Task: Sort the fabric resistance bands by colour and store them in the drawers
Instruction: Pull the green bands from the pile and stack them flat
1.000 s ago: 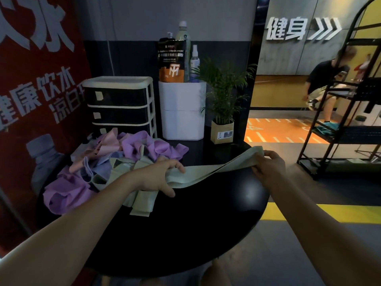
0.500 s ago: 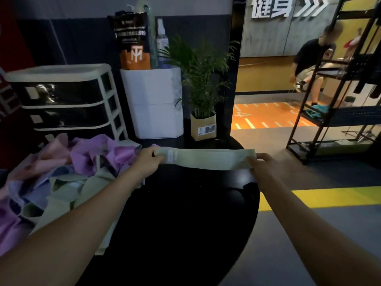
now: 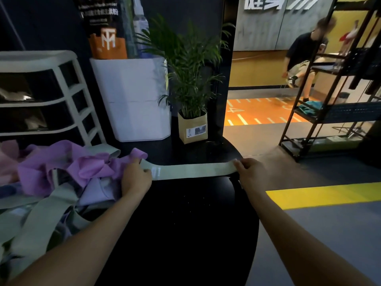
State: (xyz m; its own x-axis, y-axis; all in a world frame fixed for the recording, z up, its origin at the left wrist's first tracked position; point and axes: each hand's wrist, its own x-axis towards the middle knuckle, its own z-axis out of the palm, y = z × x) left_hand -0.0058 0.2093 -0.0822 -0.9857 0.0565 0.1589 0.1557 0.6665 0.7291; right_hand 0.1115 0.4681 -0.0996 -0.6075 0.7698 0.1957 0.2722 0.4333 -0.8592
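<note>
Pinching green band (image 3: 193, 170) taut, left hand (image 3: 135, 178) and right hand (image 3: 250, 172) clamped on its ends; flatter, lower than 0.5 s ago.

Your drawer unit (image 3: 41, 96) and band pile (image 3: 51, 182) run off the left edge; drawer contents unreadable; your left hand (image 3: 135, 178) hides its fingertips

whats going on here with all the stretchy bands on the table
A person is sorting fabric resistance bands. The left hand and right hand each pinch one end of a pale green band, held flat and straight above the round black table. A mixed pile of purple, pink and green bands lies on the table's left side. The drawer unit behind the pile looks closed.
</note>
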